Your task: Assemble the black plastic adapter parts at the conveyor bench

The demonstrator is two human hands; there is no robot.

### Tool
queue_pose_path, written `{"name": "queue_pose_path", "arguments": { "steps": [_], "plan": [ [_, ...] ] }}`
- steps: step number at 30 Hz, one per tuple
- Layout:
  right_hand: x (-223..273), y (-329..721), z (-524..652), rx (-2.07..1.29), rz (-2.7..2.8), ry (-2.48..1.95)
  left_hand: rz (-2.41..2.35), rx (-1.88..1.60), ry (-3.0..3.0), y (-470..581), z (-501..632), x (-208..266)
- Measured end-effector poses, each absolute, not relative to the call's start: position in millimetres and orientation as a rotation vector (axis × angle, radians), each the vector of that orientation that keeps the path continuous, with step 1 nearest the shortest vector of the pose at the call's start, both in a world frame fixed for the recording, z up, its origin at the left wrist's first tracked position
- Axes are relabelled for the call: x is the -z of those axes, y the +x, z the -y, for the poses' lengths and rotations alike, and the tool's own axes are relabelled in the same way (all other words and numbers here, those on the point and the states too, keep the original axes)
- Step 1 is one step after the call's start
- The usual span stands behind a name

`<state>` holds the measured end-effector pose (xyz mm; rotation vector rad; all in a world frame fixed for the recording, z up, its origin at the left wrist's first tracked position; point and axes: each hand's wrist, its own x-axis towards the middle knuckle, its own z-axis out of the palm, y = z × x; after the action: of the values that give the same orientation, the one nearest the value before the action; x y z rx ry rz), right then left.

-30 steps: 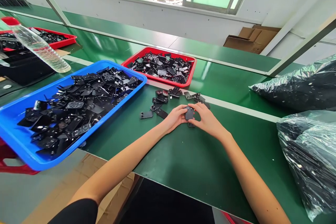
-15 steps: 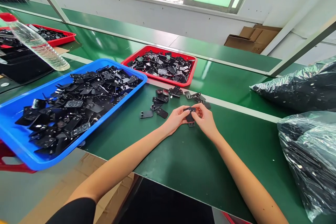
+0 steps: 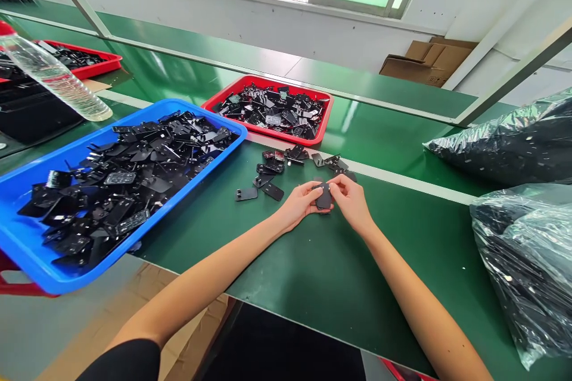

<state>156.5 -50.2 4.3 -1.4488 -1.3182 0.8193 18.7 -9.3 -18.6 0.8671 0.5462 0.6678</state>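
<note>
A flat, matte black plate (image 3: 323, 197) is pinched in both the left hand (image 3: 298, 205) and right hand (image 3: 352, 201), over a smooth green tabletop (image 3: 308, 274) stretching to its straight near edge. A blue plastic tray (image 3: 190, 186) bounds the left; crinkled clear bags (image 3: 522, 250), the right.

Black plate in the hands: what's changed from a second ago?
The right hand has moved its thumb up from the lower part of the black plate to near its upper right corner. The left hand still grips the plate's left side. The blue tray stays put.
</note>
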Motion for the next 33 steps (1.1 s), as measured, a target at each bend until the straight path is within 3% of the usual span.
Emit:
{"name": "queue_pose_path", "arguments": {
  "steps": [9,13,21,33],
  "plan": [
    [-6,169,43,-1.130,1.088,-1.200,-0.583,-0.729,0.815,19,4,17],
    [-13,172,47,-1.190,1.246,-1.217,-0.618,-0.739,0.794,17,0,17],
    [-17,162,56,-0.700,1.921,-1.432,-0.604,-0.725,0.830,15,-1,15],
    [-14,161,59,-0.530,2.072,-1.525,-0.596,-0.684,0.904,14,-3,18]
  ]
}}
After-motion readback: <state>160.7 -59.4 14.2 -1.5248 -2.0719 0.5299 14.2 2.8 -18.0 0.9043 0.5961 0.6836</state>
